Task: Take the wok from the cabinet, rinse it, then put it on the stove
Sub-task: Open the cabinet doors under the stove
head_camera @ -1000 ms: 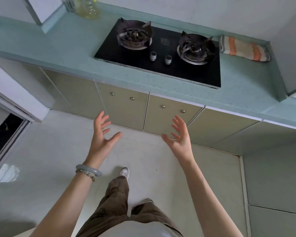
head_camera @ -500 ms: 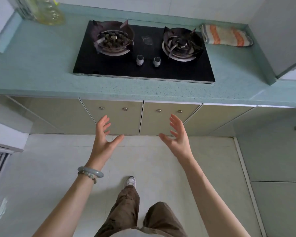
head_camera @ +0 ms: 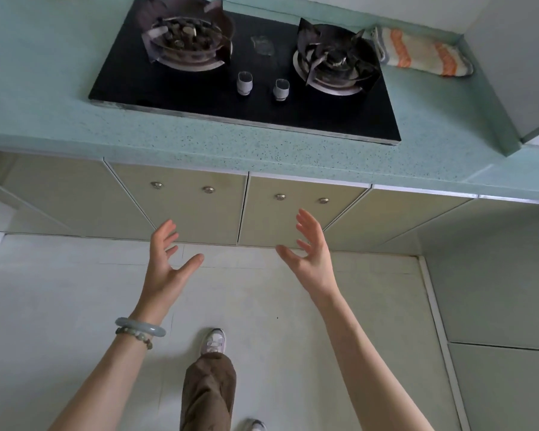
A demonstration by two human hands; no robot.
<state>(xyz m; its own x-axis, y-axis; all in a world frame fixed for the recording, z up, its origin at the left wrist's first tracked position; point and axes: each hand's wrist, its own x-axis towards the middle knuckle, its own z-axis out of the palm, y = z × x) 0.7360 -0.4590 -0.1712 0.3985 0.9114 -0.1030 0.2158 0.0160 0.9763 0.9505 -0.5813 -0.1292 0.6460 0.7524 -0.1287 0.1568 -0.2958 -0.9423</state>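
Cabinet (head_camera: 199, 209) stood closed beneath table (head_camera: 75, 126), wok not in view. Stove (head_camera: 293, 119) sat on table above. Left hand (head_camera: 165, 272) and right hand (head_camera: 311, 262) hovered apart before cabinet, fingers spread, grasping nothing. Striped cloth (head_camera: 423, 54) lay on table just beside stove.

Home kitchen: black glass two-burner gas stove (head_camera: 246, 88) set in speckled teal countertop (head_camera: 262, 150); beige cabinet doors (head_camera: 193, 209) below; tiled floor (head_camera: 59, 290).
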